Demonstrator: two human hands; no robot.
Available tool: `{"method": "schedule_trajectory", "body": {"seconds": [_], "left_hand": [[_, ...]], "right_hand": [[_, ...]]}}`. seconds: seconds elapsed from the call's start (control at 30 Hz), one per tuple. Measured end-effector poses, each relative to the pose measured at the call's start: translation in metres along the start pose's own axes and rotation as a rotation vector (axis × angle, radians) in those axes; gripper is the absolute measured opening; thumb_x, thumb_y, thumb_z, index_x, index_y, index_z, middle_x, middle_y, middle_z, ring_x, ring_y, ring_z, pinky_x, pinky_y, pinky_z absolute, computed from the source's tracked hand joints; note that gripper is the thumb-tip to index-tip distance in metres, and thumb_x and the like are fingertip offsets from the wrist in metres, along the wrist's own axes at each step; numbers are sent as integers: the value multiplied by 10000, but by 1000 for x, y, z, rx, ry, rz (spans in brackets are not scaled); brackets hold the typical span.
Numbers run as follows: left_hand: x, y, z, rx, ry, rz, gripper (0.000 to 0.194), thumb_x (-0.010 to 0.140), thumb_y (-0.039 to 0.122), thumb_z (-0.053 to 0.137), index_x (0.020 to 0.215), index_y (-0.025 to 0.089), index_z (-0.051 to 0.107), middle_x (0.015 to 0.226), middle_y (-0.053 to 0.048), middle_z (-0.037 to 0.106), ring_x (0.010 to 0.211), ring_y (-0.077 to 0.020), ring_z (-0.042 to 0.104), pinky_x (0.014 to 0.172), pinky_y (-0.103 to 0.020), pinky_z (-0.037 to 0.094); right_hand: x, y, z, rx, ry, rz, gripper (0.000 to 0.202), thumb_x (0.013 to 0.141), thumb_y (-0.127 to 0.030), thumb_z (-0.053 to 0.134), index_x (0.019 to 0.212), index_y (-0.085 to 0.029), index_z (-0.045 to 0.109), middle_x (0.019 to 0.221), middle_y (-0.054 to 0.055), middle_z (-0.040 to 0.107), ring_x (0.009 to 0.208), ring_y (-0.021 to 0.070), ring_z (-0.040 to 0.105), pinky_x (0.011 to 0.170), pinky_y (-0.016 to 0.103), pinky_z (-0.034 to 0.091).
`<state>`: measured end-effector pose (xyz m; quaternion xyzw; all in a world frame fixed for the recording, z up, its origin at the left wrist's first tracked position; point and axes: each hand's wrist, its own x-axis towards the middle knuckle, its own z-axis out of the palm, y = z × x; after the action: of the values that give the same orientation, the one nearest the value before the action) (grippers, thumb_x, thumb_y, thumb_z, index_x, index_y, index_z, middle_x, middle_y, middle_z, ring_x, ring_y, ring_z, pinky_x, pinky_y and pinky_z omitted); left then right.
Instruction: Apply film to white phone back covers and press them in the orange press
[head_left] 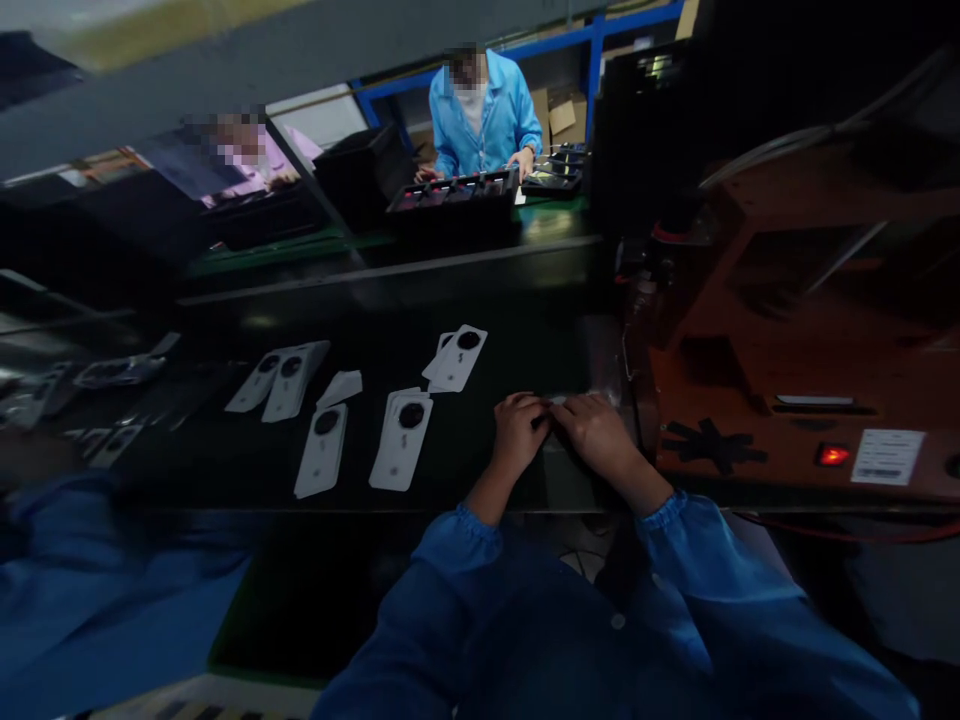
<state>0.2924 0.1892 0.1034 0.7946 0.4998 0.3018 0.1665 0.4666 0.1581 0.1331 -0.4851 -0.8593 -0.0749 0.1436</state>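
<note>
My left hand (517, 432) and my right hand (598, 432) meet at the dark bench top, fingertips curled and pressed together. Between them shows a sliver of something small and pale; its kind cannot be made out. A clear film-like sheet (568, 475) lies on the bench below my right hand. Left of my hands are stacks of white phone-back-shaped cards with a round black camera print: a near stack (401, 450), a farther stack (461, 360), and another stack (321, 455) with a blank pale piece (340, 387) behind it.
An orange machine (795, 460) with a lit red switch (832, 455) stands close on the right. More white cards (285, 380) lie farther left. A co-worker's blue sleeve (67, 560) is at the left. Across the bench, a person in blue (484, 120) works over black trays (457, 195).
</note>
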Motion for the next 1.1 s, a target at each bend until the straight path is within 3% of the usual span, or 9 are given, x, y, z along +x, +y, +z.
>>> {"method": "schedule_trajectory", "body": {"seconds": [0.13, 0.23, 0.33, 0.43, 0.53, 0.67, 0.77, 0.9, 1.1], "left_hand": [[-3, 2, -3, -53, -6, 30, 117, 855, 228, 737, 936, 300, 781, 1137, 4, 773, 1257, -272, 579, 1087, -530, 422], [-6, 0, -11, -101, -11, 60, 252, 840, 196, 733, 1067, 302, 762, 1239, -3, 733, 1245, -243, 603, 1091, -473, 460], [-1, -7, -21, -130, 36, 24, 287, 947, 158, 559, 1173, 243, 714, 1298, -64, 682, 1199, -187, 637, 1015, -373, 531], [14, -14, -27, -118, 77, -28, 303, 994, 158, 455, 1148, 207, 710, 1211, -96, 695, 1149, -187, 653, 965, -363, 554], [34, -16, -23, -88, 50, -23, 286, 971, 141, 500, 1115, 228, 732, 1156, -68, 724, 1121, -196, 658, 1020, -396, 520], [53, -17, -10, -43, -32, 18, 265, 924, 228, 662, 1168, 297, 736, 1291, -16, 713, 1254, -237, 590, 1094, -465, 444], [54, -18, -3, -5, -64, 15, 327, 843, 319, 786, 1166, 345, 738, 1340, 14, 697, 1332, -282, 520, 1108, -536, 391], [51, -20, -1, 36, -67, -2, 242, 878, 352, 748, 1119, 338, 756, 1309, 0, 715, 1306, -272, 525, 1089, -527, 385], [52, -22, -1, 87, -89, 9, 171, 899, 270, 693, 1044, 311, 774, 1258, 9, 738, 1309, -252, 530, 1094, -495, 381]], "right_hand": [[-11, -1, -3, -32, 16, -1, 225, 1008, -158, 496, 1117, -136, 691, 1032, 123, 719, 915, 245, 606, 833, 388, 391], [-19, -2, 3, 1, 61, 27, 218, 995, -149, 523, 1131, -118, 691, 1125, 137, 722, 991, 255, 628, 862, 391, 437], [-27, -2, 14, 50, 141, 12, 287, 993, -129, 516, 1241, -114, 659, 1263, 154, 687, 1181, 278, 599, 963, 423, 462], [-32, -2, 22, 90, 213, 6, 368, 993, -115, 494, 1346, -114, 601, 1381, 168, 621, 1308, 286, 532, 1040, 455, 457], [-32, -4, 20, 136, 235, -2, 314, 998, -138, 495, 1267, -151, 657, 1321, 151, 650, 1238, 269, 567, 1006, 447, 480], [-29, -7, 10, 133, 162, -21, 212, 997, -164, 521, 1069, -173, 720, 1103, 117, 694, 1016, 236, 592, 878, 393, 467], [-20, -6, 6, 82, 158, 80, 198, 994, -155, 522, 1001, -163, 719, 1027, 106, 688, 937, 225, 565, 836, 368, 426], [7, 1, 3, 25, 160, 249, 198, 992, -156, 519, 1003, -160, 717, 1024, 101, 680, 903, 230, 541, 791, 362, 393], [44, 3, -2, -38, 49, 176, 216, 970, -124, 506, 1009, -148, 716, 984, 140, 661, 920, 270, 514, 760, 403, 349]]}}
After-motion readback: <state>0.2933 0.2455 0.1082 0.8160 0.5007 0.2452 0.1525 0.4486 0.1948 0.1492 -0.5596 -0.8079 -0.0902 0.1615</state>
